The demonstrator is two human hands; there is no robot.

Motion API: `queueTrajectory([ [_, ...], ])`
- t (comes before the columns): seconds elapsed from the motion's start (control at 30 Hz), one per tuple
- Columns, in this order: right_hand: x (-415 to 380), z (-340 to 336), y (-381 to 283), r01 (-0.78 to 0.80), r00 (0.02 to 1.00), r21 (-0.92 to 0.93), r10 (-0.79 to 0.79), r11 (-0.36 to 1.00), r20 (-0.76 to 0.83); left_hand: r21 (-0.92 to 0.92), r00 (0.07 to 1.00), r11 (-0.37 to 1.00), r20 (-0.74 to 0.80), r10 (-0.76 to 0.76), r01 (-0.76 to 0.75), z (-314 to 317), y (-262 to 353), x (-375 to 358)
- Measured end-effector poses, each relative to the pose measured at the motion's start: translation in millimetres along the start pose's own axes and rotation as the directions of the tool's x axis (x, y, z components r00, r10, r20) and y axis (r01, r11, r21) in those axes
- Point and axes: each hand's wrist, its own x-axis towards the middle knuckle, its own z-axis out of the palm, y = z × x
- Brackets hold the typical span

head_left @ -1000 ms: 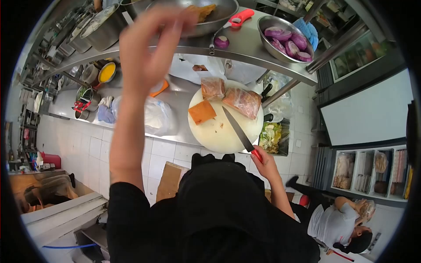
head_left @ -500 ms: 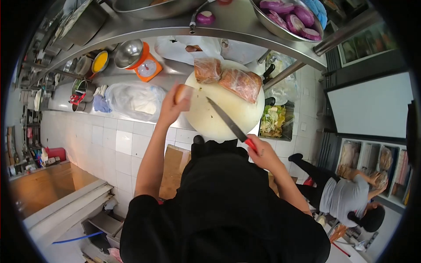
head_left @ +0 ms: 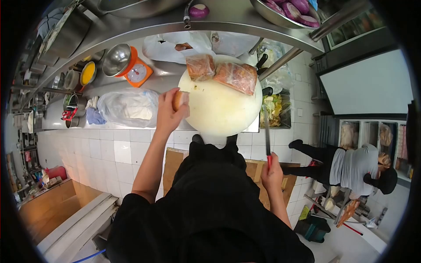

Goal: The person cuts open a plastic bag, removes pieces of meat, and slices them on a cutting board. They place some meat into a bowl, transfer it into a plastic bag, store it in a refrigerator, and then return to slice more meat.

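Note:
My left hand is closed around a small piece of meat, brown on one side and pale pink on the other, at the left edge of the round white cutting board. In my right hand is a long knife by its red handle. Its blade points away from me, right of the board, with the tip over a bin of vegetable scraps. Two plastic-wrapped blocks of brown meat, a smaller one and a larger one, lie at the back of the board.
Left of the board is a clear plastic bag with something white inside. An orange scale with a metal bowl stands behind it. Overhead, a steel shelf carries peeled red onions. A co-worker bends at an open chest at right.
My right hand has swung the knife rightward off the board. Dark bits on the board's middle are gone. My left hand keeps the meat at the edge. The co-worker has shifted.

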Motion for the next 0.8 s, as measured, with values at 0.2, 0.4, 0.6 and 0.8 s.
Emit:
queueTrajectory([
  [0.2,18,7,-17,0.173,0.979,0.187,-0.19,0.967,0.074,0.474,0.987,0.866,0.089,0.131,-0.158,50,16,-8],
  [0.4,72,21,-25,0.316,0.934,0.325,-0.352,0.891,0.057,0.386,0.982,0.904,0.115,0.153,-0.186,62,28,20],
  [0.6,93,5,-3,0.29,0.924,0.356,-0.357,0.888,0.138,0.564,0.942,0.805,0.132,-0.309,0.186,60,-8,103],
  [0.8,112,-2,24,0.363,0.882,0.362,-0.441,0.859,0.164,0.697,0.958,0.703,0.083,-0.274,0.141,74,-23,113],
])
